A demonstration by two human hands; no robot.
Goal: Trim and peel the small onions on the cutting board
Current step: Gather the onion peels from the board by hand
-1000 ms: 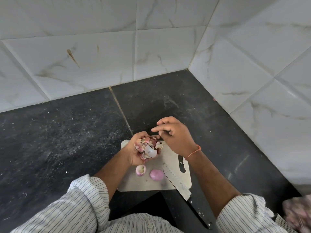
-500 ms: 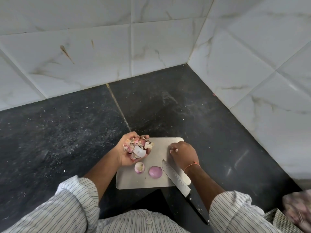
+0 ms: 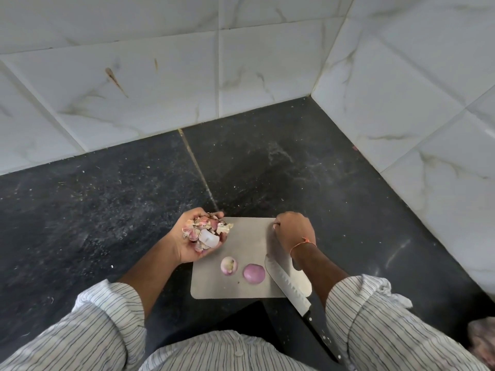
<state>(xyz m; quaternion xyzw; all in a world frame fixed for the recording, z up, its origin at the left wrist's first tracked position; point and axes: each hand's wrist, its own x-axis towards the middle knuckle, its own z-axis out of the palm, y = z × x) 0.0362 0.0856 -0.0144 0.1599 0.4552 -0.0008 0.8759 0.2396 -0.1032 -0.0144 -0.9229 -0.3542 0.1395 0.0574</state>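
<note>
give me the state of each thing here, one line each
left hand: cupped, holding onion peels
right hand: curled at the board edge, grip unclear
left onion: partly peeled, on board
right onion: peeled, on board
knife: lying unheld, blade on board

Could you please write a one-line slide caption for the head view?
Left hand cups onion peels; two small onions and a knife lie on the cutting board.

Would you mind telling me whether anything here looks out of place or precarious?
The black-handled kitchen knife lies slanted across the grey cutting board's right corner, its handle past the dark counter's front edge, so it could be knocked off. The left hand cups a heap of pink onion skins; nothing looks spilled.
</note>
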